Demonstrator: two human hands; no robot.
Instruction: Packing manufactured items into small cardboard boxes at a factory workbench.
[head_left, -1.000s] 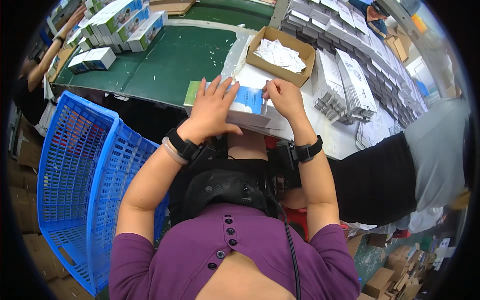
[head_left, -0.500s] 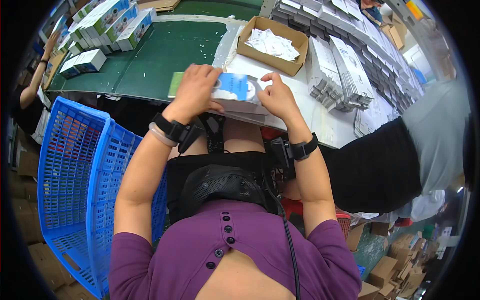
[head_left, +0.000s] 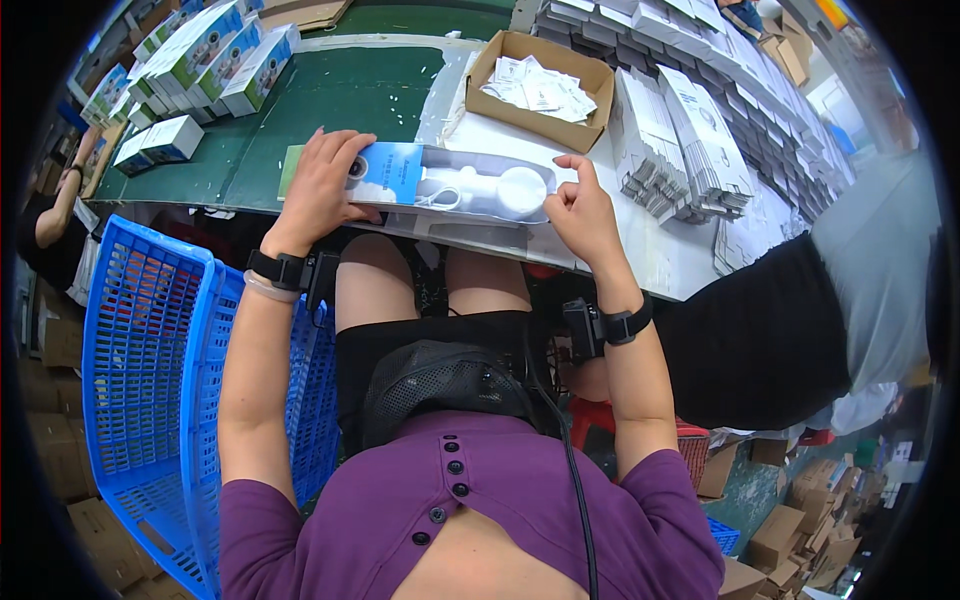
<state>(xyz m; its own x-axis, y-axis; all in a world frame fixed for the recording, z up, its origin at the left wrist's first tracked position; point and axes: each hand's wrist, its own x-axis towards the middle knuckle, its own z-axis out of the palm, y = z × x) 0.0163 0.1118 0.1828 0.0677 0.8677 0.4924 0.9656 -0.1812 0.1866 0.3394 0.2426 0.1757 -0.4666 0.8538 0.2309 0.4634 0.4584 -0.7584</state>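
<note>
A blue and green printed carton sleeve (head_left: 398, 176) lies at the table's near edge. My left hand (head_left: 324, 184) is closed around its left part, thumb on the near side. Out of the sleeve's right end sticks a white inner tray (head_left: 470, 163). In the tray sit a white round-headed device (head_left: 521, 190) and a coiled white cable (head_left: 441, 197). At the tray's right end my right hand (head_left: 584, 212) pinches with curled fingers, index finger raised; the exact grip is partly hidden.
Beyond the tray stands a brown cardboard box (head_left: 545, 120) of small white packets. Stacked flat white cartons (head_left: 690, 140) fill the right. Printed boxes (head_left: 200, 60) stand far left, near another person's arm (head_left: 68, 195). A blue crate (head_left: 150, 380) is beside my left arm.
My left hand has moved left with the sleeve, while my right hand has shifted slightly right and down. The white tray now shows, drawn well out of the sleeve.
</note>
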